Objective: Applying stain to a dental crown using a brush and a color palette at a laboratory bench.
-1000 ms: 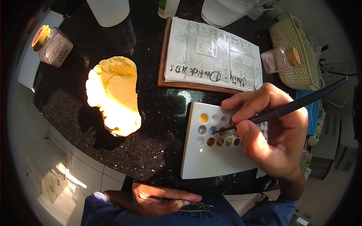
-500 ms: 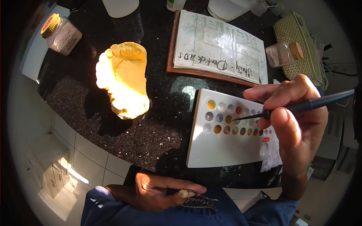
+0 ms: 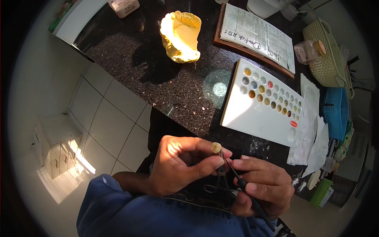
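My left hand is closed around slim metal locking forceps, whose ring handles hang below the fingers. At their tip sits a small cream-coloured dental crown, its chewing surface turned up. Close by on the right, my right hand grips a fine paintbrush with a dark handle. The brush's thin tip points up at the crown, next to the forceps' jaws; whether it touches the crown I cannot tell. A white palette with rows of coloured wells lies on the counter beyond the hands.
On the dark speckled counter stands a sunlit yellow dental cast. A brown-edged board with a paper-covered pad lies behind the palette. At right are crumpled white tissue, a blue basket, a woven basket and a lidded jar.
My right hand has brought the brush from the palette wells down to the crown. The left hand has raised the forceps and crown. The whole view has shifted, with counter objects now higher.
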